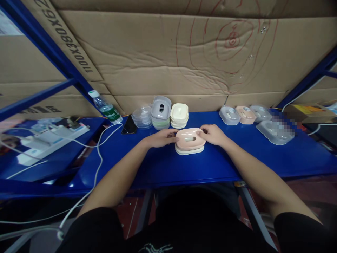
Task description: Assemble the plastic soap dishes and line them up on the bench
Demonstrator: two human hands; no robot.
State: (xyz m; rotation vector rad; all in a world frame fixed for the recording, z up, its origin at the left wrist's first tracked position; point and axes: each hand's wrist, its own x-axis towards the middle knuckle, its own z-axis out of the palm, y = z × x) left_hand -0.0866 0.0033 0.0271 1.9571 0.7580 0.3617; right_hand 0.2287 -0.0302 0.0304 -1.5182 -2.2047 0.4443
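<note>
A pink plastic tray with an oval slot (187, 142) sits on a cream plastic piece (190, 151) at the middle of the blue table. My left hand (163, 137) grips the tray's left edge, fingers and thumb closed on the rim. At its right upper corner my right hand (213, 134) holds the same rim between bent fingers and thumb. Behind the hands stands a stack of cream pieces (179, 114). Beside it are grey slotted trays (161, 107) above green ones (161, 123). Clear plastic covers (142, 116) are piled to their left.
Grey and pink covered boxes (246, 115) stand at the back right, near a larger clear-covered piece (275, 133). A phone (129, 125) and a water bottle (106, 108) are at the back left. A white cable (99, 154) crosses the left side. Cardboard (147, 45) walls the back.
</note>
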